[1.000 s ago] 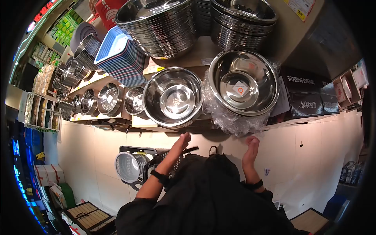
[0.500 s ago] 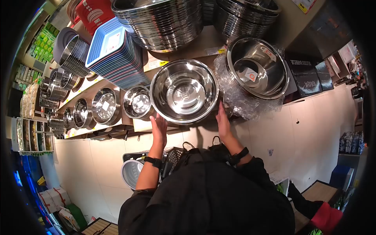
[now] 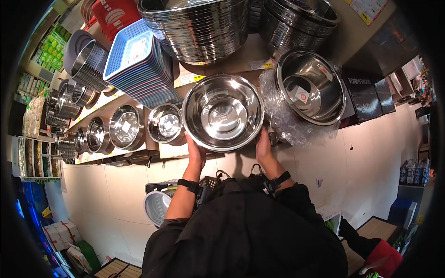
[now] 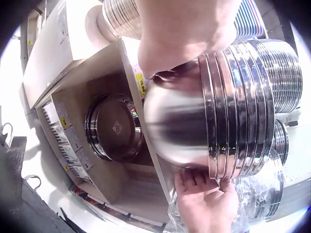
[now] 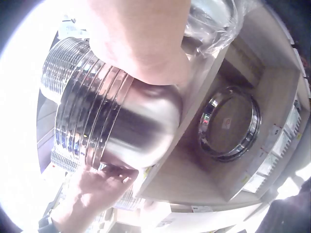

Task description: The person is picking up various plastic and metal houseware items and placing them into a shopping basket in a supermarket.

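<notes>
A stack of nested steel basins (image 3: 223,113) stands at the shelf's front edge, its ridged rims showing side-on in both wrist views. My left hand (image 3: 196,152) holds its left side and my right hand (image 3: 264,147) its right side. From the left wrist, my right hand (image 4: 206,199) shows with fingers bent under the curved underside and thumb by the rims. In the right wrist view my left hand (image 5: 99,187) lies likewise against the stack (image 5: 141,131). Part of the fingers is hidden behind the steel.
Plastic-wrapped basins (image 3: 310,88) stand close on the right, and smaller basins (image 3: 165,123) line the left. Behind are blue baskets (image 3: 134,51) and tall basin stacks (image 3: 199,32). Below the shelf top, a compartment holds another basin (image 4: 114,127). A grey basket (image 3: 157,206) is on the floor.
Both hands have risen from over the floor to the stack's two sides and now grip it. Half a second ago they were beside it with straighter fingers. The head view has shifted.
</notes>
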The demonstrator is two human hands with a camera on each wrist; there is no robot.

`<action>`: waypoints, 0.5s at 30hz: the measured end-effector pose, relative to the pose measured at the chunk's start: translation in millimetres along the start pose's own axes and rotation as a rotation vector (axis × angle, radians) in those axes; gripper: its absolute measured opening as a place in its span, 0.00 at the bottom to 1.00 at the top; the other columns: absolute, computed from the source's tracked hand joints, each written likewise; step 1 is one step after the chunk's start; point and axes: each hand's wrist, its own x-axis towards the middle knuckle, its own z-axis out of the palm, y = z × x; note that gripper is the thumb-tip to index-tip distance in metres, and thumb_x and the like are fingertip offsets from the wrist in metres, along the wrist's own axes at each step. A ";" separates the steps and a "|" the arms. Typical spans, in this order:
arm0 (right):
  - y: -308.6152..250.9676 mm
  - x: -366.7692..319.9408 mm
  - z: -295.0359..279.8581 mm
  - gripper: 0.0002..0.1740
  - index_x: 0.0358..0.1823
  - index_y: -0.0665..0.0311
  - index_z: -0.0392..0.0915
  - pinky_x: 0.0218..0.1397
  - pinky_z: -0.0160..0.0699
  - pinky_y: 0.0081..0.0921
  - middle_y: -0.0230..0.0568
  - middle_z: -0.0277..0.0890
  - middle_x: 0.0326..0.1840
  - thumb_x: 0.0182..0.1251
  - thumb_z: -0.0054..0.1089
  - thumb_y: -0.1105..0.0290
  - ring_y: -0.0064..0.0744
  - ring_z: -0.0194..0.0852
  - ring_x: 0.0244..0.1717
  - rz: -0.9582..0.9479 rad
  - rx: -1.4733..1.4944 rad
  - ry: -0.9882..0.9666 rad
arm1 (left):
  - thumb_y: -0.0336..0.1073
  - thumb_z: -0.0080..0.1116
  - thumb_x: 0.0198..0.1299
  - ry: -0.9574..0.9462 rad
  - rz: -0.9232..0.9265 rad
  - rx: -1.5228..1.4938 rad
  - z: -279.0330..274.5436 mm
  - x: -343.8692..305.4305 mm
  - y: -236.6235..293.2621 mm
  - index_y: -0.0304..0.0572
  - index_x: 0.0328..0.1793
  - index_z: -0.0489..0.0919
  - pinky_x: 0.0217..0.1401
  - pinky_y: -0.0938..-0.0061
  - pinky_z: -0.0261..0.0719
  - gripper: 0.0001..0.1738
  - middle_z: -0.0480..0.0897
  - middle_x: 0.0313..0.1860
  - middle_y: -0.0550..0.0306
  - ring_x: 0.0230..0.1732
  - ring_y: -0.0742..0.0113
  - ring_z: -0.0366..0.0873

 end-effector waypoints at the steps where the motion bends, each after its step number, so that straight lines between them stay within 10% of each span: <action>1: -0.2 -0.1 0.0 0.33 0.75 0.69 0.56 0.78 0.47 0.28 0.39 0.57 0.76 0.80 0.29 0.53 0.31 0.54 0.75 0.009 -0.003 0.010 | 0.65 0.28 0.74 0.001 0.002 -0.001 0.1 0.5 -0.2 0.45 0.80 0.51 0.80 0.55 0.48 0.40 0.55 0.80 0.53 0.79 0.55 0.50; 7: 6.7 0.2 -14.7 0.28 0.72 0.63 0.61 0.76 0.52 0.33 0.35 0.63 0.73 0.80 0.31 0.54 0.30 0.59 0.71 0.031 -0.039 0.024 | 0.68 0.28 0.72 0.018 0.016 0.034 -26.5 3.7 -9.4 0.42 0.82 0.44 0.81 0.58 0.43 0.46 0.45 0.83 0.51 0.82 0.53 0.42; 12: 1.4 -43.0 -49.8 0.36 0.80 0.67 0.40 0.82 0.33 0.41 0.43 0.32 0.85 0.80 0.29 0.53 0.40 0.26 0.85 0.004 -0.244 -0.156 | 0.71 0.20 0.70 0.057 0.017 0.207 -57.8 -44.5 10.7 0.35 0.82 0.37 0.83 0.63 0.34 0.50 0.39 0.84 0.46 0.84 0.55 0.35; 15: -6.0 -63.3 -45.5 0.35 0.79 0.69 0.43 0.81 0.38 0.41 0.47 0.37 0.84 0.80 0.28 0.54 0.42 0.32 0.84 0.030 -0.352 -0.257 | 0.69 0.21 0.72 0.130 0.097 0.297 -78.4 -85.7 22.8 0.35 0.82 0.40 0.83 0.63 0.36 0.48 0.43 0.83 0.46 0.83 0.55 0.40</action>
